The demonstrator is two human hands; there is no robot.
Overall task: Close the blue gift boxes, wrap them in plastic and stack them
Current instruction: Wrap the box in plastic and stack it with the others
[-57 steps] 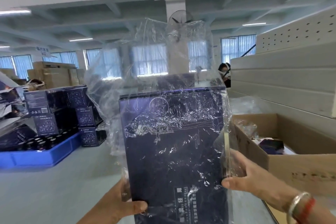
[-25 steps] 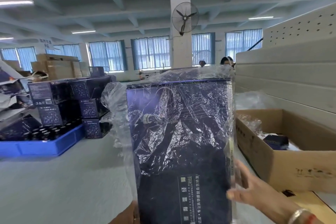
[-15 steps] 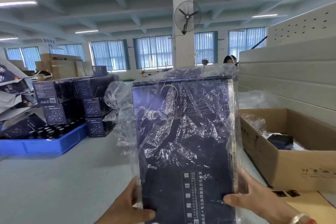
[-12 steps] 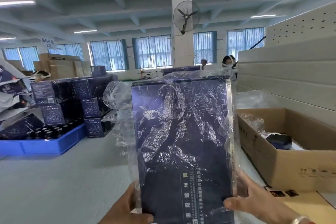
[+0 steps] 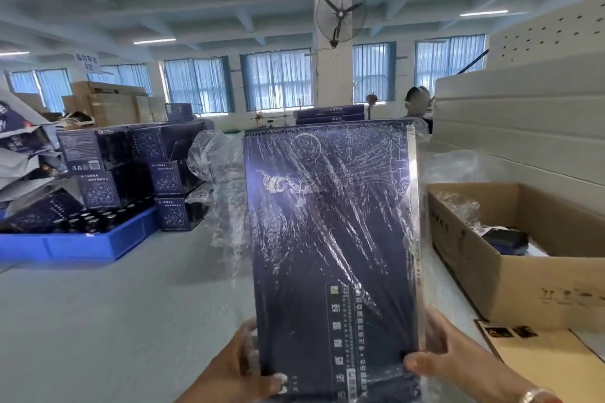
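Box [image 5: 330, 222] looks stiff but slick under loose plastic wrap [image 5: 216, 180]; left hand [image 5: 229, 373] and right hand [image 5: 458, 363] fingers clamp its lower edges, the safest hold.

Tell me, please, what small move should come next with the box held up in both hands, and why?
Probably smooth the loose plastic bunched at the box's left edge flat against the side. The blue gift box stands upright, held near its bottom by the left hand and right hand; film already covers its front, but that flap still billows free.
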